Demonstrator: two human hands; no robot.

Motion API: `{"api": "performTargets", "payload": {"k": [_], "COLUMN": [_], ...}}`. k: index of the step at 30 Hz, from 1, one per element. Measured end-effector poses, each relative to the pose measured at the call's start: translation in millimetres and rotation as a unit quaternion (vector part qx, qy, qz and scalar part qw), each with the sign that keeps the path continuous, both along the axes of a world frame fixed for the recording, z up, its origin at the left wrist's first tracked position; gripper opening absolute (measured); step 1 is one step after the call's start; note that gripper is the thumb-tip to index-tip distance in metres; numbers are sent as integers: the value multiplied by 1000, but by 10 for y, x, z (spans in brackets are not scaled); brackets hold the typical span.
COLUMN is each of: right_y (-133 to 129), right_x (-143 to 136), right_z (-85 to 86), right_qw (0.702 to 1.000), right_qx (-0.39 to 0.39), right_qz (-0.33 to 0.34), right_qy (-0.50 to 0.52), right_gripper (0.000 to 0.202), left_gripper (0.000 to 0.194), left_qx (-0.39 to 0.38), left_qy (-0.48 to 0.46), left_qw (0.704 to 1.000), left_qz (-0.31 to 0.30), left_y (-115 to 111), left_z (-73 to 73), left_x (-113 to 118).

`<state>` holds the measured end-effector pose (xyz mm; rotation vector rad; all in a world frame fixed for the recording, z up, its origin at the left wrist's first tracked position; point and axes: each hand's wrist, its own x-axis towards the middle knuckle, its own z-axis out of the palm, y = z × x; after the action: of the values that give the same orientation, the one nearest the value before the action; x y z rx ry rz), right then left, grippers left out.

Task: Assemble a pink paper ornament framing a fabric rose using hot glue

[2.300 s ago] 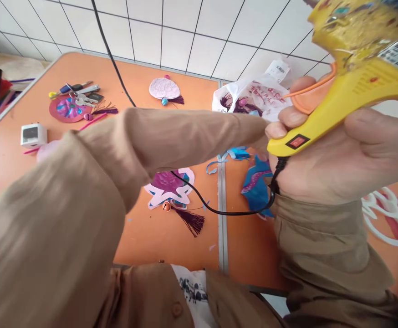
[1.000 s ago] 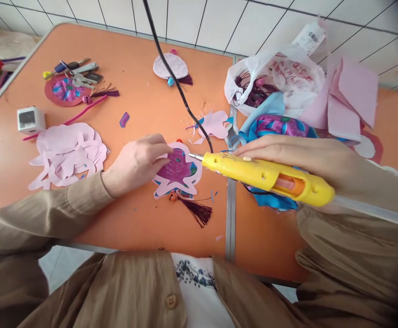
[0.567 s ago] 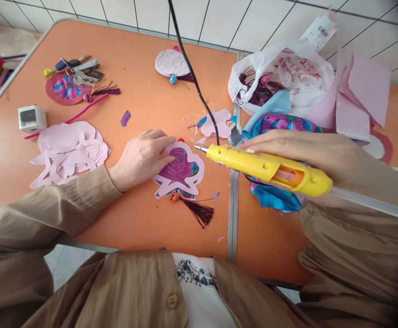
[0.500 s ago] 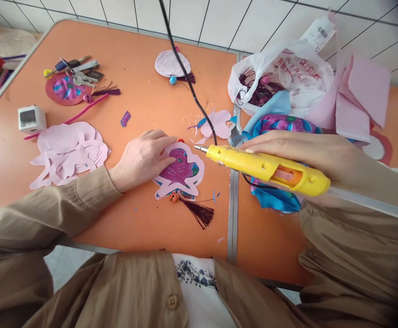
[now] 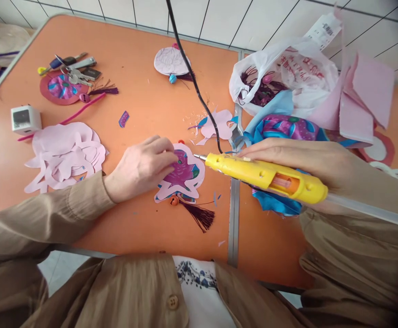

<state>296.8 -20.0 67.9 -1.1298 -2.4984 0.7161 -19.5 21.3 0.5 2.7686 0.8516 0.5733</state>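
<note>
My right hand [image 5: 288, 157] grips a yellow hot glue gun [image 5: 263, 175] with a clear glue stick in its back end. The metal nozzle points left, over the right edge of a flower-shaped sachet [image 5: 181, 171]. This piece has a pink cut-out border around purple and blue fabric. An orange bell [image 5: 174, 200] and a dark tassel [image 5: 201, 216] hang from its lower end. My left hand [image 5: 142, 168] is closed at the sachet's left edge, fingers curled and pressed together. Whatever lies between those fingertips is hidden.
Pink cut-outs [image 5: 67, 155] are piled at left, below a white cube [image 5: 26, 118]. Keys [image 5: 79, 75] lie on a round red piece. A plastic bag [image 5: 308, 73] and printed fabric [image 5: 291, 125] fill the right side. A black cord [image 5: 194, 82] crosses the middle.
My left hand has drawn back slightly to the left, and its fingers, stretched over the sachet before, are now curled at its edge. The glue gun's nozzle sits slightly lower.
</note>
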Motion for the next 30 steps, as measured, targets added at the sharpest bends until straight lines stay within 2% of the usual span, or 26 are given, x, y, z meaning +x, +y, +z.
{"api": "performTargets", "payload": {"k": [1, 3, 9, 15, 21, 24, 30], "right_y": [-6, -18, -70, -91, -86, -112, -154], "right_x": [-3, -10, -47, -110, -114, -124, -154], "right_z": [11, 32, 38, 38, 39, 8, -2], "right_qw": [1000, 998, 998, 999, 998, 999, 999], "right_qx": [-10, -16, -1, 3, 2, 1, -18], "right_qz": [14, 55, 55, 52, 68, 50, 46], "right_qy": [2, 4, 3, 11, -7, 10, 13], "right_gripper": [31, 35, 35, 36, 35, 35, 31], "left_gripper": [22, 22, 13, 13, 10, 10, 25], "left_qx": [-16, -51, -115, -135, -151, -117, -44], "left_qy": [0, 24, 91, 87, 85, 85, 86], "left_qw": [999, 991, 979, 979, 980, 986, 994], "left_qz": [-52, -118, -141, -122, -100, -78, -51], "left_y": [-30, -94, -209, -215, -272, -316, -355], "left_z": [29, 92, 178, 151, 191, 172, 123], "left_x": [-27, -83, -201, -197, -179, -146, -89]}}
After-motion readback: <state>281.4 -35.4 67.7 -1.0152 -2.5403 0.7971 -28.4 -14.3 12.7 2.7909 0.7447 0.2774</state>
